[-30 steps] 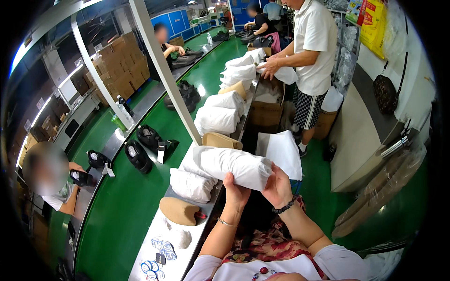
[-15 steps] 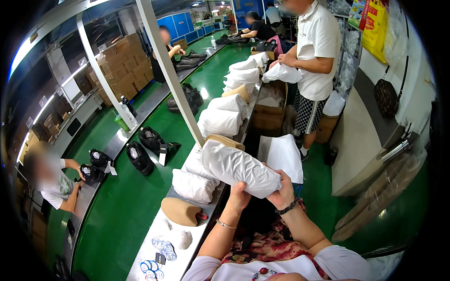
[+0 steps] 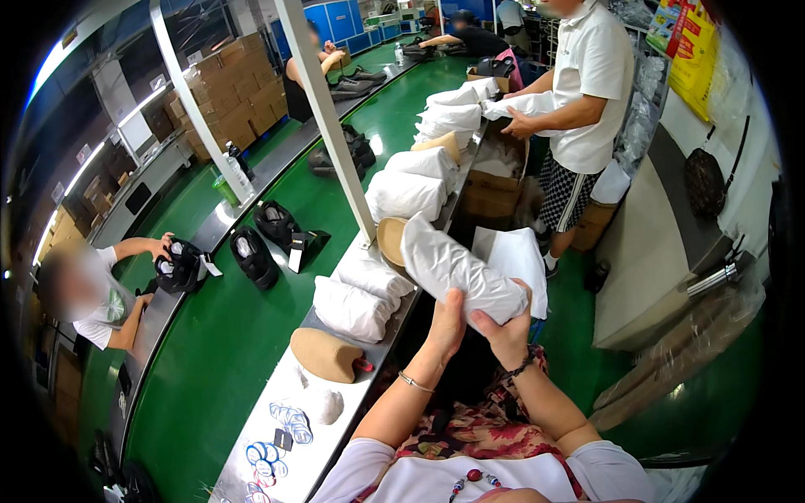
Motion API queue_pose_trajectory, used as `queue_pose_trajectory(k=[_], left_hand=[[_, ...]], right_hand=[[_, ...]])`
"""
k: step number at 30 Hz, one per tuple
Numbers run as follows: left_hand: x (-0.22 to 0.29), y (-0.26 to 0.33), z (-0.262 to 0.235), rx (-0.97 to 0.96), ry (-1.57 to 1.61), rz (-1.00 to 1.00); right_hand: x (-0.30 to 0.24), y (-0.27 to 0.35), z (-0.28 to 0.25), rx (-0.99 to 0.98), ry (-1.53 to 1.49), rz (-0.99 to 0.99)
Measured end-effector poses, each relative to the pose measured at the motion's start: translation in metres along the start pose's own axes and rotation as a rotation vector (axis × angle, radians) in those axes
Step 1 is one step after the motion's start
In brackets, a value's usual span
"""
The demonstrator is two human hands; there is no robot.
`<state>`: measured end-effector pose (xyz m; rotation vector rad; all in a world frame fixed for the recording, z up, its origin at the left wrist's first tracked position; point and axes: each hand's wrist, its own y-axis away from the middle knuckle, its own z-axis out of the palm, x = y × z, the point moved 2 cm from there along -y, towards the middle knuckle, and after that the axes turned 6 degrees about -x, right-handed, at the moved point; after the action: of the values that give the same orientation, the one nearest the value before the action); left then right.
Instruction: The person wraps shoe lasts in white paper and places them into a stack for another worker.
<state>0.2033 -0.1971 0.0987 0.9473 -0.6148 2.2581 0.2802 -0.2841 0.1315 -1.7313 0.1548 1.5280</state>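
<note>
Steel ledge (image 3: 335, 419) crowded lower centre by white wrapped bundles (image 3: 356, 298) and a tan shoe last (image 3: 325, 354), white post (image 3: 331, 126) rising behind, green belt (image 3: 218, 352) left seemingly open.

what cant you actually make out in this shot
- Head view: what is inside the white paper-wrapped bundle held by the left hand and right hand; the paper covers it.
- Head view: the right hand's fingers, curled behind the bundle.
- Head view: contents of the brown cardboard box; too small and partly blocked by stacked white wrapped bundles.
- Head view: the small round blue-and-white items on the steel ledge; too small.
</note>
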Motion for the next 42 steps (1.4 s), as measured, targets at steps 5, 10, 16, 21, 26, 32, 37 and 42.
queue_pose_trajectory(k=[5, 10, 16, 21, 26, 32, 37, 42], left_hand=[[0.053, 0.019, 0.023, 0.380, -1.298, 0.685], [0.060, 0.006, 0.015, 0.226, -1.526, 0.563], [0.056, 0.012, -0.020, 0.282, -0.473, -0.134], [0.071, 0.016, -0.034, 0.262, -0.144, -0.313], [0.112, 0.012, -0.045, 0.315, -0.520, -0.462], [0.170, -0.033, -0.127, 0.354, -1.247, 0.064], [0.160, -0.065, -0.179, 0.356, -1.470, -0.146], [0.147, -0.081, -0.191, 0.159, -1.552, -0.443]], right_hand=[[-0.024, -0.022, -0.029, -0.012, 0.694, -0.408], [-0.037, -0.011, -0.034, -0.334, 0.788, -0.647], [-0.036, -0.002, -0.051, -0.502, 0.633, -0.687], [-0.021, 0.011, -0.036, -0.446, 0.453, -0.369], [0.027, 0.009, -0.007, -0.304, -0.163, 0.240], [0.052, -0.057, 0.067, -0.246, 0.092, 0.063], [0.093, -0.060, 0.127, -0.276, 0.292, -0.040], [0.126, -0.052, 0.146, -0.371, 0.327, 0.088]])
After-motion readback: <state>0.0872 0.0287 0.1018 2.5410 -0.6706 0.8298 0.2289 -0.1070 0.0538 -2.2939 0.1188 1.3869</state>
